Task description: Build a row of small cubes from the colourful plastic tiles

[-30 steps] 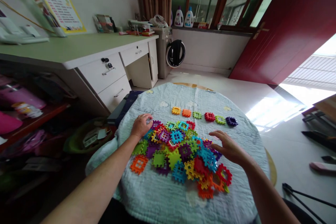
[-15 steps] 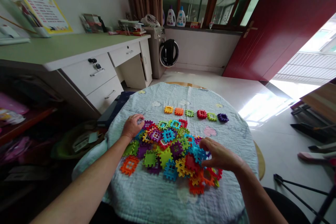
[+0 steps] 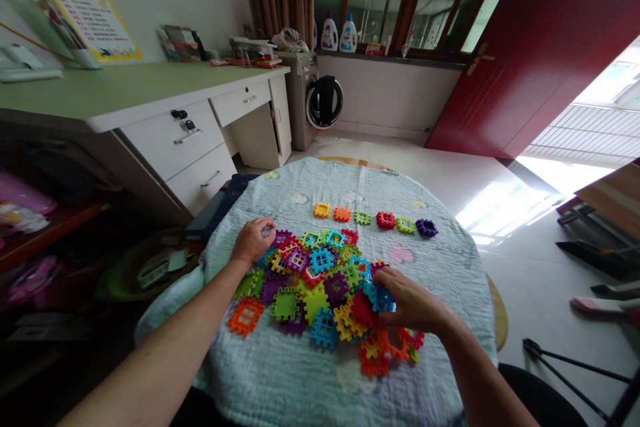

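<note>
A heap of colourful plastic interlocking tiles (image 3: pixel 320 280) lies in the middle of a round table under a pale blue quilted cloth (image 3: pixel 310 373). Beyond the heap, several single tiles stand in a row (image 3: pixel 375 219), from yellow on the left to purple on the right. My left hand (image 3: pixel 253 240) rests curled at the heap's left edge, fingers bent down onto the cloth beside a purple tile. My right hand (image 3: pixel 407 303) is on the heap's right side, its fingers pinched round a blue tile (image 3: pixel 379 296).
A green-topped desk with white drawers (image 3: pixel 165 127) stands to the left, dark clutter and a green basin (image 3: pixel 150 270) below it. A washing machine (image 3: pixel 315 97) is at the back, a red door (image 3: pixel 540 47) to the right, a black stand (image 3: pixel 575 363) on the floor.
My right hand came down from hovering above the heap and drew towards me, closing its fingers on a blue tile. My left hand stayed at the heap's left edge.
</note>
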Available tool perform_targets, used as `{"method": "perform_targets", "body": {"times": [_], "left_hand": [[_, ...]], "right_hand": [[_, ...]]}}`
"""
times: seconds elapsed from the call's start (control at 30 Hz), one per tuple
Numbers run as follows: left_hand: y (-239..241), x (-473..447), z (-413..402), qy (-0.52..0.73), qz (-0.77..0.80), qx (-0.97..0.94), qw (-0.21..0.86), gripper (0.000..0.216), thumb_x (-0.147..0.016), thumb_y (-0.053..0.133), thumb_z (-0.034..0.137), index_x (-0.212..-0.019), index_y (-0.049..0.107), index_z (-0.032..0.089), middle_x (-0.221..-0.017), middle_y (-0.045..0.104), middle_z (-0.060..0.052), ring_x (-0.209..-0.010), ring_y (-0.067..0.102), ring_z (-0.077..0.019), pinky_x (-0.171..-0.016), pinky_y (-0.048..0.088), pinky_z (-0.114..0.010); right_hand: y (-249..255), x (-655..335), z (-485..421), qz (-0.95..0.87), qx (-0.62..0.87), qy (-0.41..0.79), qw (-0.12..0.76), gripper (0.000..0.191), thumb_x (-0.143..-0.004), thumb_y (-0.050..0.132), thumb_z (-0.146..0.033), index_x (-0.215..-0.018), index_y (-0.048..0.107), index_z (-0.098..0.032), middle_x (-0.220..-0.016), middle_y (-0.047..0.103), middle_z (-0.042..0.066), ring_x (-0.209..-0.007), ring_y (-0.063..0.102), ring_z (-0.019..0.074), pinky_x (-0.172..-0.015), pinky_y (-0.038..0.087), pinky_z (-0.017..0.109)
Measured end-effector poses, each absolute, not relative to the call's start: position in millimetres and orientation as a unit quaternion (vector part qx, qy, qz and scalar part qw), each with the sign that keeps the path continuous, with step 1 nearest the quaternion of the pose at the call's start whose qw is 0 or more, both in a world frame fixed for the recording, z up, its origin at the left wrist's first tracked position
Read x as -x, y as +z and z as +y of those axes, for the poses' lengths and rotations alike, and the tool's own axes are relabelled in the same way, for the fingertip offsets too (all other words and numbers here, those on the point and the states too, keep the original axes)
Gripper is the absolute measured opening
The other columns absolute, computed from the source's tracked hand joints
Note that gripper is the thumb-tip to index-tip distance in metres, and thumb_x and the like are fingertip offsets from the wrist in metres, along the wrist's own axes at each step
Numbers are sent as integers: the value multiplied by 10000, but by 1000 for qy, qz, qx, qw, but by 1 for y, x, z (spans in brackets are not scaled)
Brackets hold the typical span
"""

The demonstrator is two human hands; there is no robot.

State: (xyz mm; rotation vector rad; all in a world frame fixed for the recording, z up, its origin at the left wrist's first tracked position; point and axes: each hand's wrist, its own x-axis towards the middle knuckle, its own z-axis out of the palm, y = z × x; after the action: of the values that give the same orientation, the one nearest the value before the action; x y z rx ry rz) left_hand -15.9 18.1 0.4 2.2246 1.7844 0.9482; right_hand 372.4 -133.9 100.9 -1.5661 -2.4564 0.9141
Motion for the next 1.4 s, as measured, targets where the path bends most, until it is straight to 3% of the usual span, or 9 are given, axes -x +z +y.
{"method": "perform_targets", "body": {"times": [0.23,0.43,0.7,0.9,1.1,1.3,1.4], "left_hand": [[1,16,18,315,591,-740,66,185,-754,514,325,-829,643,215,-1042,713,-85,-1043,631,-256,-1028,458,-401],[0,17,19,313,592,-740,66,201,-750,509,340,-829,641,209,-1041,713,-92,-1046,632,-260,-1026,459,-404],[0,17,20,313,591,-740,70,207,-742,506,345,-823,642,212,-1040,714,-90,-1053,633,-263,-1026,459,-406],[0,18,20,316,590,-740,71,217,-738,507,347,-829,647,207,-1040,714,-96,-1050,634,-266,-1025,462,-404],[-1,18,20,314,590,-740,70,213,-745,509,351,-824,647,211,-1044,714,-90,-1047,633,-257,-1022,464,-394],[-1,18,20,314,587,-743,67,226,-748,497,353,-825,646,201,-1036,715,-95,-1027,637,-257,-1014,465,-400],[0,18,20,311,588,-744,67,235,-748,498,355,-829,650,195,-1035,713,-100,-1034,636,-261,-1014,464,-403]], "right_hand": [[107,-391,-127,-779,551,286,89,450,-703,570,-175,-1150,536,-210,-1085,611,75,-986,571,212,-916,447,352],[86,-402,-120,-771,585,243,61,383,-711,569,-198,-1093,576,-189,-998,617,81,-924,574,221,-877,453,360],[89,-395,-120,-763,578,280,73,624,-681,646,-210,-1289,507,-189,-1171,546,99,-1080,554,231,-976,434,354],[83,-402,-119,-766,586,256,69,441,-687,591,-129,-1124,593,-190,-1066,565,75,-994,564,208,-917,450,333],[64,-423,-108,-723,671,152,68,447,-746,643,-214,-1188,580,-192,-1156,560,108,-1077,539,262,-976,414,388],[68,-427,-108,-709,680,161,90,460,-793,609,-234,-1244,556,-162,-1214,549,128,-1125,549,253,-997,414,366],[83,-412,-118,-756,617,187,111,397,-776,652,-293,-1153,594,-187,-1164,573,108,-1083,551,249,-970,431,375]]}}
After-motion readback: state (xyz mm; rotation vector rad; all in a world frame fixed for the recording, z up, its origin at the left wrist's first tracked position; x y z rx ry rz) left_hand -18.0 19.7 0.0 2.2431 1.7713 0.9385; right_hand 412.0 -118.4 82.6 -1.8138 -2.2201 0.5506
